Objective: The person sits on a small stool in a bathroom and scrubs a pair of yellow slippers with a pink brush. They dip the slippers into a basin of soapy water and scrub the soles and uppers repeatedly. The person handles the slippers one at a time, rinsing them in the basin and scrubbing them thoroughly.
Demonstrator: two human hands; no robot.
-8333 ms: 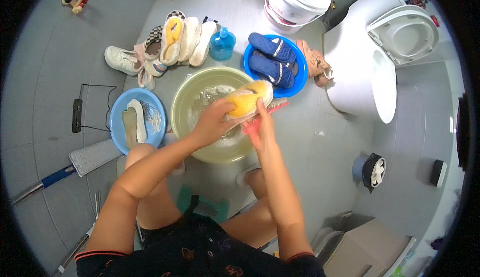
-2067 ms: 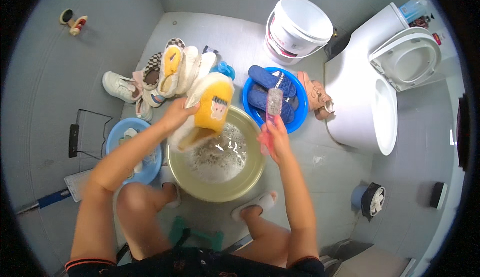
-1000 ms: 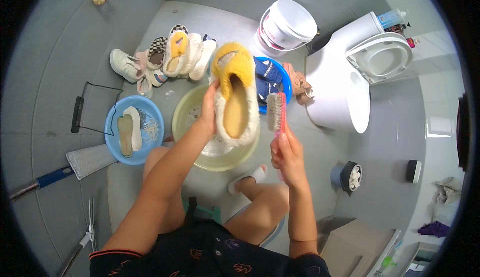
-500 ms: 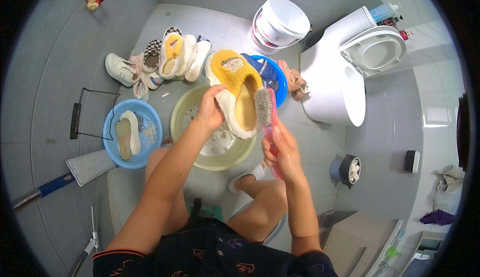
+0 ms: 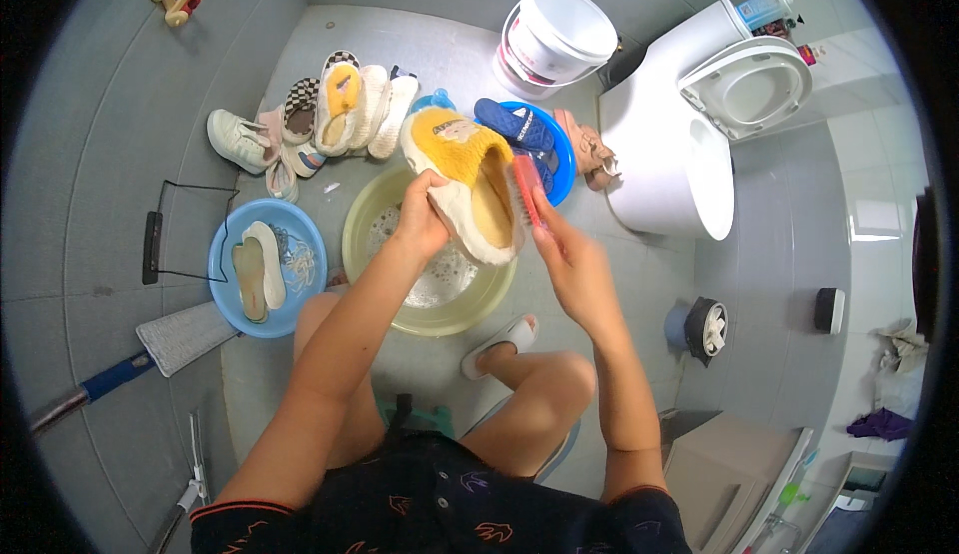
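My left hand grips a fluffy yellow and white slipper by its white side edge, holding it tilted above a pale green basin of sudsy water. In my right hand is a pink scrubbing brush. Its bristles press on the slipper's right side, near the opening. The fingers wrapped round the brush are partly hidden behind the hand.
A light blue basin with insoles and laces stands at the left. Several shoes line the far left. Blue slippers lie in a blue basin. A white bucket and a toilet stand beyond. A mop leans at the left.
The brush has turned and shifted up and left along the slipper's right edge, and my right hand has risen with it. The slipper is tipped a little more to its side.
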